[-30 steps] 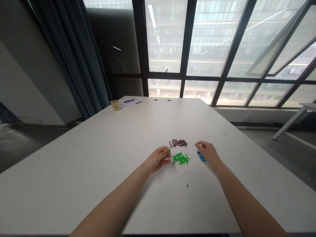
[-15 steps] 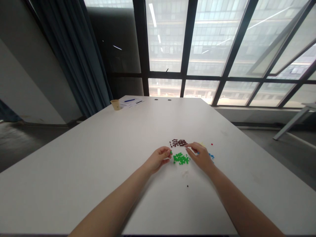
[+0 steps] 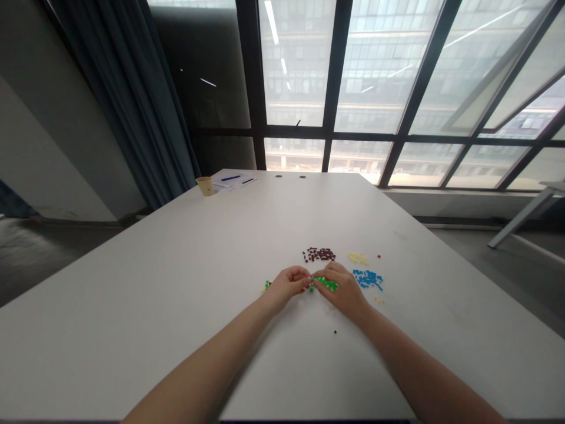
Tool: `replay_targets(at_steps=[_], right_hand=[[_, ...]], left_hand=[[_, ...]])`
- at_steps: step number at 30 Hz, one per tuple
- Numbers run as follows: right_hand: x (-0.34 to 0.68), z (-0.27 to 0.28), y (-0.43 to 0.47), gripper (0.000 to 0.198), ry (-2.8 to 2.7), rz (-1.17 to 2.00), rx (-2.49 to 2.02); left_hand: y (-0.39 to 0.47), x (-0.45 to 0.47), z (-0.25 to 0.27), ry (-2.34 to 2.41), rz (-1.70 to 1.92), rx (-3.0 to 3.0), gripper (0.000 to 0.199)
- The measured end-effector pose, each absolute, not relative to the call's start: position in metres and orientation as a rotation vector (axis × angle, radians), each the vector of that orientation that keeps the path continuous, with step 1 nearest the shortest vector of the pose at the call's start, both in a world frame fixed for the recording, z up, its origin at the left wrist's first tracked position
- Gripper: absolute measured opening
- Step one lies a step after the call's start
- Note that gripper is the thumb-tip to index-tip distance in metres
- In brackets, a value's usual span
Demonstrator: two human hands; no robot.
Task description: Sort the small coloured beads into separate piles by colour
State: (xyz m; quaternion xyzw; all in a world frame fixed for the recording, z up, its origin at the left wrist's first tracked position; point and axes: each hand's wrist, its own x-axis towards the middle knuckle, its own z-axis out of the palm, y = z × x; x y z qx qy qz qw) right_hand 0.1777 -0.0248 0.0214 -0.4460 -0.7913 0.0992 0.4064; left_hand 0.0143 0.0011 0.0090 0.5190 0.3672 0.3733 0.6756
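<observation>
My left hand (image 3: 286, 288) pinches a small green brick, now largely hidden between the fingertips. My right hand (image 3: 342, 288) is closed at the fingertips too, meeting the left fingertips; whatever is in it is too small to make out. Beneath the right hand's fingers lies a pile of small green bricks (image 3: 327, 283), partly covered. Just beyond both hands is a pile of dark brown bricks (image 3: 319, 254). To the right of my right hand are blue bricks (image 3: 368, 279). A little cluster of green and darker pieces (image 3: 266, 285) peeks out left of my left hand.
Pale yellow pieces (image 3: 358, 258) and one red piece (image 3: 378, 256) lie behind the blue ones. A black piece (image 3: 335, 332) sits nearer me. On the white table's (image 3: 176, 282) far left stand a yellow cup (image 3: 205, 186) and papers (image 3: 232, 183) with pens.
My right hand has moved left and nearer from beside the brown pile, bringing its fingertips to the left hand's. The blue and yellow pieces are now uncovered.
</observation>
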Motion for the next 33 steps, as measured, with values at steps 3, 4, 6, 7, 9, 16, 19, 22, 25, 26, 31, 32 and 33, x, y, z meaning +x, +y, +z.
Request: replay_targets(at_steps=[3, 4, 6, 7, 9, 16, 19, 22, 25, 26, 31, 32, 33], right_hand=[[0.18, 0.021, -0.023, 0.01, -2.002, 0.265, -1.13], [0.182, 0.02, -0.021, 0.011, -1.996, 0.263, -1.14], [0.191, 0.017, -0.015, 0.011, -1.956, 0.236, -1.197], [0.197, 0.015, -0.011, 0.011, -1.931, 0.217, -1.244], [0.208, 0.008, -0.002, 0.011, -1.886, 0.188, -1.361], [0.222, -0.018, 0.016, 0.013, -1.889, 0.263, -1.629], [0.218, -0.021, 0.016, 0.017, -1.908, 0.285, -1.66], [0.217, -0.021, 0.016, 0.02, -1.897, 0.318, -1.673], [0.217, -0.019, 0.016, 0.026, -1.861, 0.356, -1.648], [0.217, -0.019, 0.015, 0.027, -1.856, 0.365, -1.632], [0.219, -0.013, 0.014, 0.029, -1.863, 0.353, -1.528], [0.22, -0.011, 0.013, 0.029, -1.86, 0.341, -1.508], [0.221, -0.009, 0.012, 0.029, -1.857, 0.329, -1.489]], left_hand=[[0.002, 0.014, 0.009, 0.85, 0.833, 1.232, 0.025], [0.003, 0.013, 0.01, 0.868, 0.832, 1.257, 0.025], [0.005, 0.009, 0.015, 0.92, 0.84, 1.315, 0.024], [0.006, 0.007, 0.018, 0.949, 0.852, 1.346, 0.023], [0.01, -0.001, 0.024, 1.012, 0.885, 1.402, 0.023], [0.027, -0.025, 0.035, 1.211, 0.953, 1.508, 0.025], [0.03, -0.031, 0.037, 1.257, 0.955, 1.534, 0.025], [0.033, -0.037, 0.039, 1.306, 0.948, 1.584, 0.025], [0.037, -0.047, 0.04, 1.367, 0.884, 1.688, 0.025], [0.039, -0.051, 0.04, 1.399, 0.832, 1.737, 0.024], [0.041, -0.07, 0.035, 1.531, 0.335, 1.928, 0.018], [0.04, -0.072, 0.035, 1.527, 0.232, 1.935, 0.018], [0.038, -0.074, 0.036, 1.516, 0.139, 1.934, 0.018]])
